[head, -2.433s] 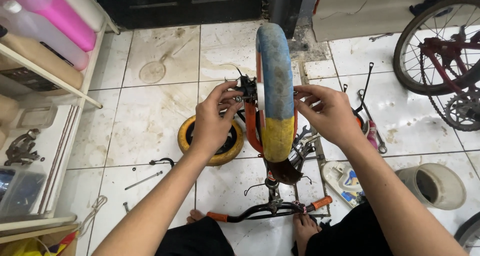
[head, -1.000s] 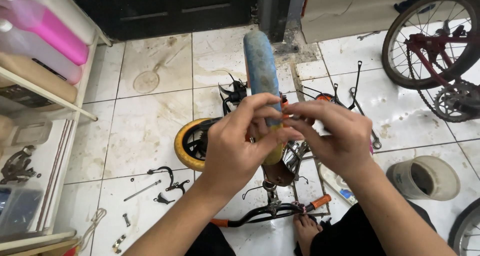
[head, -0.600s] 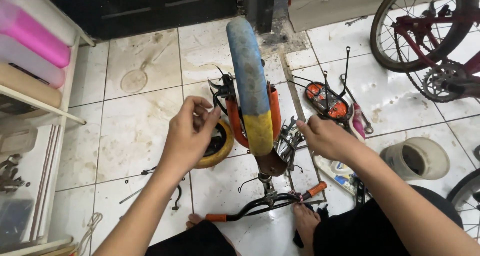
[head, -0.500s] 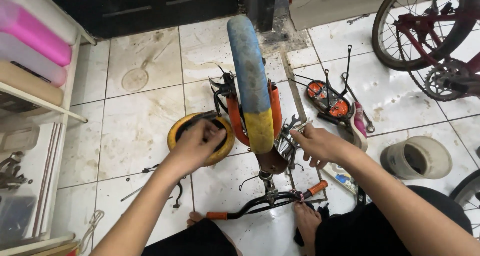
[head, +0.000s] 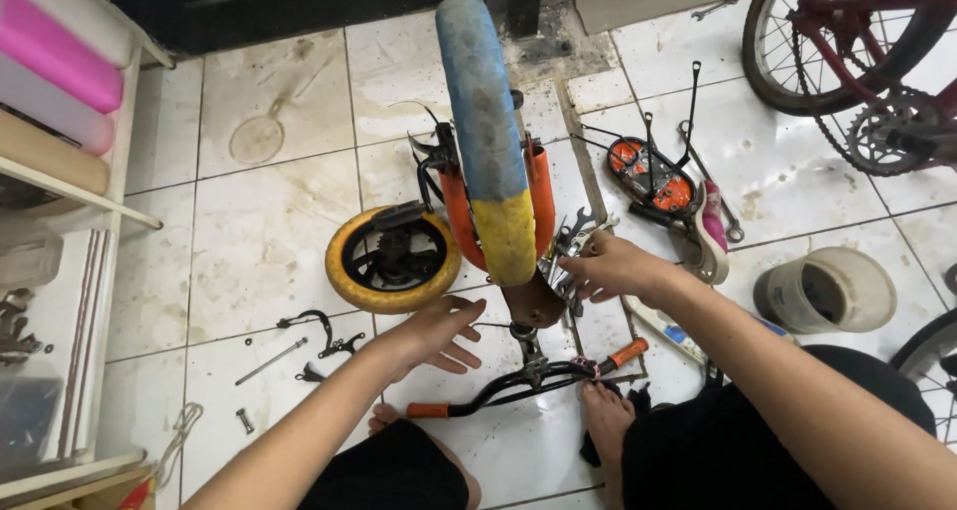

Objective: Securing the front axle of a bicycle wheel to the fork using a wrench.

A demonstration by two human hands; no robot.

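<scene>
1. A small kids' bike (head: 498, 271) is seen upside down on the tiled floor (head: 269, 241), its blue-and-yellow front tyre (head: 485, 141) pointing up at the camera and its orange fork (head: 543, 196) hugging the tyre on both sides.
2. The black handlebar (head: 528, 380) with orange grips is pressed against the floor, right by the bare feet.
3. The left hand (head: 434, 336) is held open, fingers spread and loose, palm down, just left of the bike's stem. Nothing is gripped; whether it actually touches the stem can't be told.
4. The right hand (head: 613, 268) is curled in at the right side of the fork, fingertips pinched around the small metal parts there. What exactly is pinched is hidden, so it can't be called.
5. A loose wheel with a yellow tyre (head: 394, 259) is lying flat just left of the bike, touching or nearly touching the fork.
6. Bolts and small brackets (head: 314, 336) are scattered on the floor near the left forearm.
7. Further right, an orange-and-black part (head: 653, 176) and a whitish bucket (head: 822, 291) are sitting well apart from the hands.
8. A bigger red bike (head: 857, 61) is parked at the top right, and shelves with a pink container (head: 60, 56) are seen on the left.
</scene>
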